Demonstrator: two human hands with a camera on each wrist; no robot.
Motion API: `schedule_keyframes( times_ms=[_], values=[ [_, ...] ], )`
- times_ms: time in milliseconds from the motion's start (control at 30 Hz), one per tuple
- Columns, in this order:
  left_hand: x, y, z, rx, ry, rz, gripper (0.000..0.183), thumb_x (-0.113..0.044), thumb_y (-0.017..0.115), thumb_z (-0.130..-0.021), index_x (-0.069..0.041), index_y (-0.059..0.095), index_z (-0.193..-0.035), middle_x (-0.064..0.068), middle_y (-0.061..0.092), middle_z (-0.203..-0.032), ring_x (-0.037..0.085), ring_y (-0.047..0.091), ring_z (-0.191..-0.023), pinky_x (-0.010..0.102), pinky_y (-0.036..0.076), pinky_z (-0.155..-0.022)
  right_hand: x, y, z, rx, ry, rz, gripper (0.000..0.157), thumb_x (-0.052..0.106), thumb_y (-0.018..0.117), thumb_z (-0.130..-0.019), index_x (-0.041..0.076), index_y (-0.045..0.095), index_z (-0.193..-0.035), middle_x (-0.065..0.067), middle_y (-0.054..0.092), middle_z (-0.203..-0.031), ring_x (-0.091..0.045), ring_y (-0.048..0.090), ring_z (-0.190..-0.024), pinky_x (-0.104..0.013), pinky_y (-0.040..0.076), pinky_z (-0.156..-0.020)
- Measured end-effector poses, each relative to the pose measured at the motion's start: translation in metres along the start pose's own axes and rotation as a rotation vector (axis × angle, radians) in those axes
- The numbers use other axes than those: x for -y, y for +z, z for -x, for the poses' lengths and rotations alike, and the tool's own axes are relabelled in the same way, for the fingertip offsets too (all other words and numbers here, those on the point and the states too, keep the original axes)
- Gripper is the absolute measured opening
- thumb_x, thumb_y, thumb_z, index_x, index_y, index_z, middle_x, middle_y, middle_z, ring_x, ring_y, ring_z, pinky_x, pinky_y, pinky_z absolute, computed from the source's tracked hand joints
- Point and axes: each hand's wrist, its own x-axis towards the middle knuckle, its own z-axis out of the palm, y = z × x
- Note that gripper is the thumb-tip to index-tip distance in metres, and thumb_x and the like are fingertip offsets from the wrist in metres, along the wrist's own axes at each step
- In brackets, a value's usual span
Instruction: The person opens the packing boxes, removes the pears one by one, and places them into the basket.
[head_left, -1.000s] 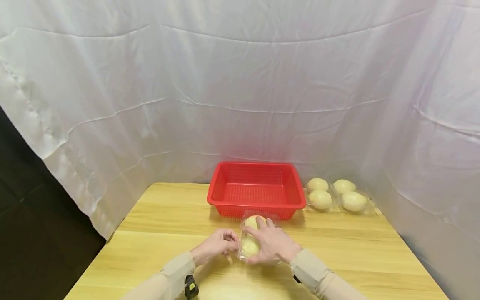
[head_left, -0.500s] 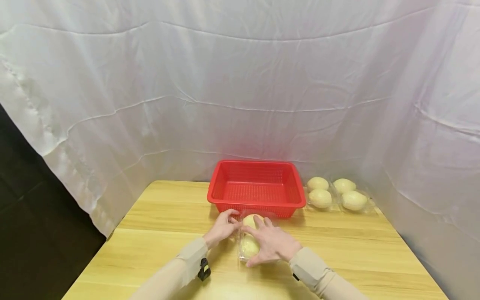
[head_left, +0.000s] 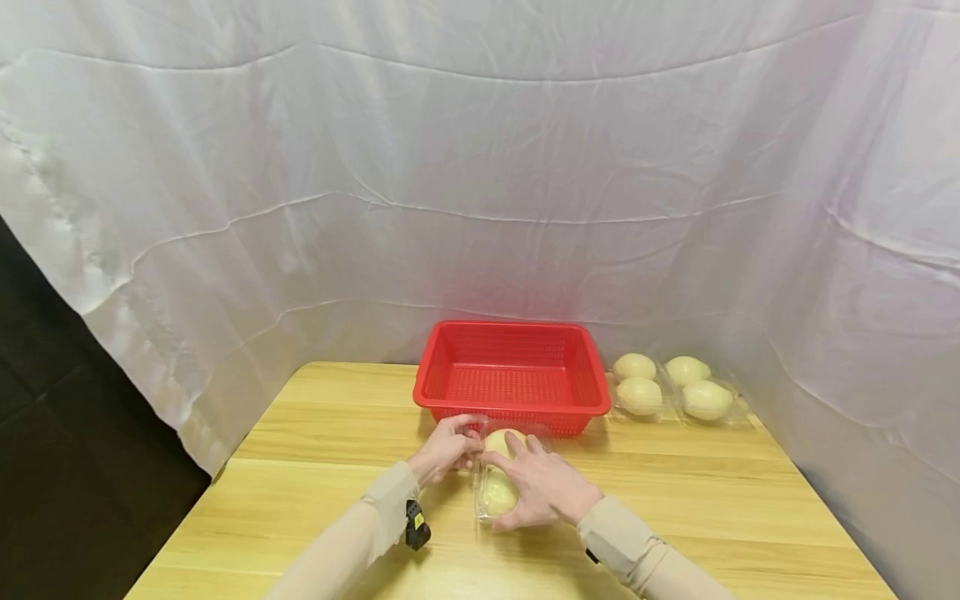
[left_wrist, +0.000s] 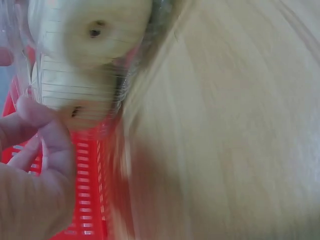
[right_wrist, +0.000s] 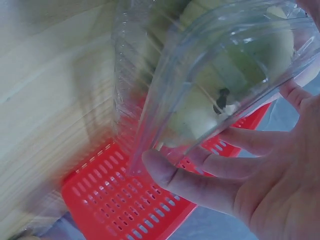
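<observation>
A clear plastic clamshell box [head_left: 479,498] stands on the table just before the red basket [head_left: 513,414]. Two pale yellow fruits [head_left: 497,493] show inside it. From above, my right hand [head_left: 547,485] holds the box, thumb at the near side and fingers spread over the lid. At the left far edge, my left hand [head_left: 447,447] pinches the rim. Thumb and forefinger meet on the clear edge in the left wrist view, beside fruits [left_wrist: 92,30] with dark ends. Right fingers [right_wrist: 195,187] reach the lid's edge in the right wrist view. My right hand hides the box's right part.
Behind the box sits the red basket, its floor bare. Two more clear boxes with pale yellow fruits [head_left: 639,397] [head_left: 707,401] stand at the back right. A white curtain [head_left: 480,183] hangs behind the wooden table [head_left: 322,442].
My left hand has moved away from me along the box's left edge, from its middle to the far corner. The right hand has stayed on the box, which has hardly moved.
</observation>
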Motion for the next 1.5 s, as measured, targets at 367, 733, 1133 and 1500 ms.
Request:
schedule_keyframes(
  times_ms=[367,733,1133,1500],
  values=[
    [-0.002,0.004,-0.004,-0.044,0.003,-0.089,0.045,0.007,0.060,-0.084,0.000,0.055,-0.128,0.010,0.057,-0.096,0.011,0.053,-0.052,0.021,0.045,-0.045,0.002,-0.002,0.000,-0.026,0.002,0.029,0.092,0.070,0.073,-0.066,0.036,0.041,-0.146,-0.017,0.045,-0.139,-0.042,0.052,-0.118,-0.055,0.055,-0.077],
    [0.004,0.010,-0.002,-0.170,0.060,-0.066,0.023,0.004,0.064,-0.086,0.007,0.066,-0.109,0.004,0.062,-0.069,0.008,0.051,-0.046,0.019,0.041,-0.039,0.004,0.004,0.004,-0.057,-0.020,0.051,0.091,0.070,0.072,-0.066,0.034,0.043,-0.144,-0.017,0.046,-0.139,-0.041,0.054,-0.116,-0.055,0.055,-0.079],
    [0.002,0.006,0.004,-0.234,0.077,-0.145,0.016,-0.003,0.068,-0.087,0.000,0.073,-0.101,0.007,0.069,-0.072,0.009,0.053,-0.044,0.022,0.046,-0.042,0.002,0.004,0.001,-0.081,-0.033,0.029,0.089,0.070,0.072,-0.066,0.034,0.044,-0.142,-0.014,0.046,-0.140,-0.039,0.052,-0.118,-0.054,0.056,-0.074],
    [-0.002,-0.006,0.011,-0.152,0.156,-0.352,0.023,-0.001,0.070,-0.083,-0.001,0.074,-0.106,0.009,0.070,-0.070,0.015,0.060,-0.052,0.030,0.051,-0.047,-0.013,-0.005,0.015,-0.061,-0.077,-0.260,0.088,0.069,0.072,-0.072,0.030,0.042,-0.145,-0.019,0.034,-0.154,-0.047,0.035,-0.139,-0.064,0.043,-0.097]
  ],
)
